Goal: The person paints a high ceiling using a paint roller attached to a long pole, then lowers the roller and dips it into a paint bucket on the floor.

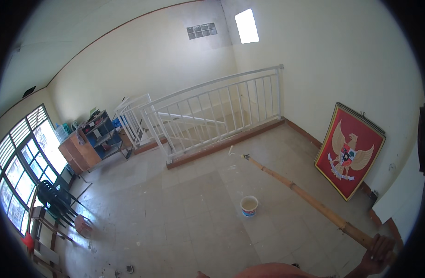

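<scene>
At the lower right, my right hand is closed around the thick end of a long bamboo pole. The pole slants away to the upper left, over the tiled floor. At its far tip a small white paint roller is fixed, apart from the railing behind it. Below the pole a small white bucket with a blue label stands upright on the floor. What it holds is not clear. Skin shows at the lower edge, but I cannot make out my left hand there.
A white railing on a brown kerb borders the stairwell. A framed red picture with a golden eagle leans against the right wall. A wooden cabinet, stacked dark green chairs and a wooden stool stand by the left windows.
</scene>
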